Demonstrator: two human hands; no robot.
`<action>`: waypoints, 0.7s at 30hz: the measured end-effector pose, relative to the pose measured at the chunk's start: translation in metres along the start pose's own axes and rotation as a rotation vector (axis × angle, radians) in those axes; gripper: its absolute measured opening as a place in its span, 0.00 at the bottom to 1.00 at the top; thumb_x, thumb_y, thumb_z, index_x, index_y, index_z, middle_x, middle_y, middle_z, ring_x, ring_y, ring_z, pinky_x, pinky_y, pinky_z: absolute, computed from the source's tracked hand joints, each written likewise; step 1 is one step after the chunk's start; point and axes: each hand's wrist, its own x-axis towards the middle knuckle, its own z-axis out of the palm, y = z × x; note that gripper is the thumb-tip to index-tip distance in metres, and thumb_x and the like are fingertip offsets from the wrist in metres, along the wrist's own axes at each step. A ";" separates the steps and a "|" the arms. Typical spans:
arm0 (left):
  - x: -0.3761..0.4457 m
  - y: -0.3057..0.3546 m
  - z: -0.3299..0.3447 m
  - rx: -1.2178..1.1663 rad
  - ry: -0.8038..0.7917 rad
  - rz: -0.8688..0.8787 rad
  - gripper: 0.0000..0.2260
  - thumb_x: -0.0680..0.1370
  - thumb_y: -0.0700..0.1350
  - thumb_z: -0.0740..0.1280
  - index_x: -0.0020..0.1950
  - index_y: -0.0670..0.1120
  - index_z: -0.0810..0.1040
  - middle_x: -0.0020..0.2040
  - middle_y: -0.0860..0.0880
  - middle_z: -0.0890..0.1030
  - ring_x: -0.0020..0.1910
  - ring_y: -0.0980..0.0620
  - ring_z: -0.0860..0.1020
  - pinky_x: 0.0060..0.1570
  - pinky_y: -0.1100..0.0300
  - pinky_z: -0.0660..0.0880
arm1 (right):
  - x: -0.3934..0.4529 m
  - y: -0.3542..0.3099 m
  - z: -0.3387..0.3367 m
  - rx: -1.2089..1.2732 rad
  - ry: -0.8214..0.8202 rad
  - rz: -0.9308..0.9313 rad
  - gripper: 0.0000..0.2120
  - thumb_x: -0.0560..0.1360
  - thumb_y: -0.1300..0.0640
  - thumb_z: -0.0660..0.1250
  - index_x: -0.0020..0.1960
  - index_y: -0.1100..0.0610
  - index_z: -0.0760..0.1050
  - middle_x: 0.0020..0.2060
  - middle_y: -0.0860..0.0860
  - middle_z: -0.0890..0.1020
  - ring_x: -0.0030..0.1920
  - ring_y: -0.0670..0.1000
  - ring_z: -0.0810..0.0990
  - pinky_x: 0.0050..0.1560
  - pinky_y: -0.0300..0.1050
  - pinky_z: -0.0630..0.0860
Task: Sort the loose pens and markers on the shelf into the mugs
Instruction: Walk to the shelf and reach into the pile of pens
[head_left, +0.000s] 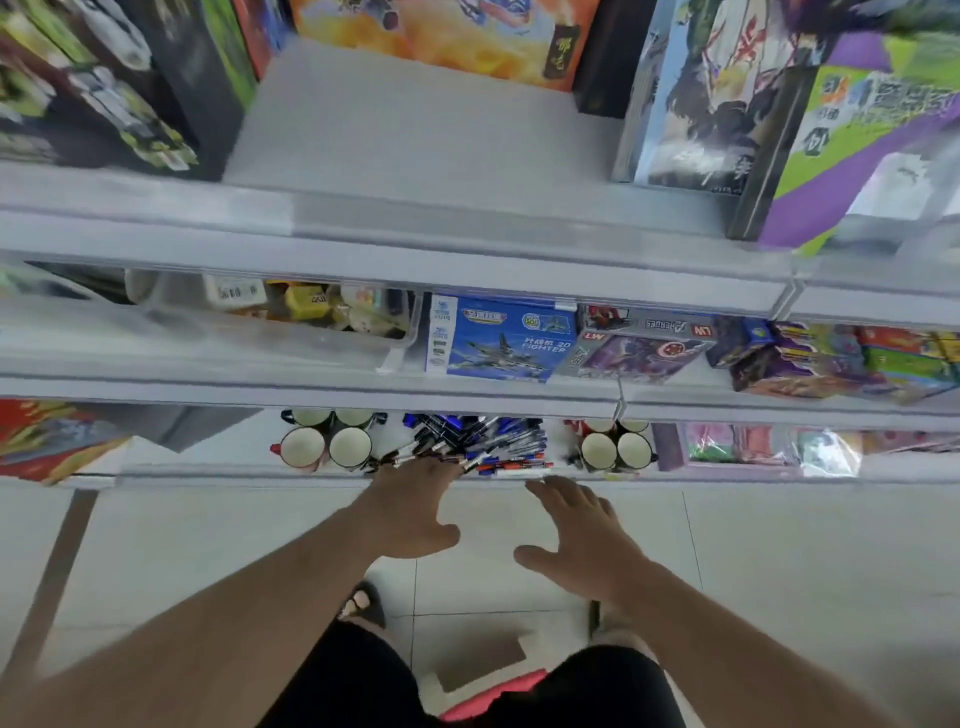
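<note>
Nearest, the right hand (582, 530) hovers with fingers spread apart, holding nothing, just short of the white bottom shelf (218, 470). The left hand (415, 504), fingers straight, reaches the near edge of the loose pile of blue and black pens and markers (478, 441), which lies between two clusters of white-lined ceramic mugs, left (327, 441) and right (615, 447)

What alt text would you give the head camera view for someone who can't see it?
Two bare hands reach toward a pile of loose pens and markers on a low shop shelf, the left hand at the pile's edge, the right hand open just short of it. Empty mugs stand in clusters left and right of the pile.
</note>
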 end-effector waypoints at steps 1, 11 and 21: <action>0.008 0.001 0.009 -0.014 0.006 -0.021 0.33 0.72 0.59 0.65 0.75 0.52 0.62 0.71 0.51 0.69 0.70 0.49 0.67 0.68 0.49 0.64 | 0.009 0.010 0.003 -0.020 -0.014 -0.021 0.40 0.73 0.34 0.62 0.79 0.44 0.50 0.78 0.46 0.54 0.77 0.52 0.54 0.75 0.52 0.52; 0.159 -0.022 0.115 0.012 0.088 -0.192 0.34 0.75 0.58 0.65 0.79 0.54 0.56 0.76 0.50 0.64 0.74 0.48 0.63 0.72 0.48 0.59 | 0.185 0.134 0.093 -0.127 -0.004 -0.199 0.43 0.69 0.28 0.58 0.78 0.44 0.53 0.77 0.48 0.60 0.76 0.53 0.58 0.73 0.54 0.57; 0.292 -0.116 0.206 0.236 0.112 -0.175 0.36 0.74 0.62 0.66 0.77 0.52 0.58 0.74 0.47 0.66 0.71 0.45 0.67 0.66 0.47 0.65 | 0.363 0.180 0.201 -0.221 0.101 -0.297 0.43 0.71 0.29 0.63 0.79 0.47 0.53 0.78 0.51 0.58 0.76 0.57 0.58 0.74 0.59 0.58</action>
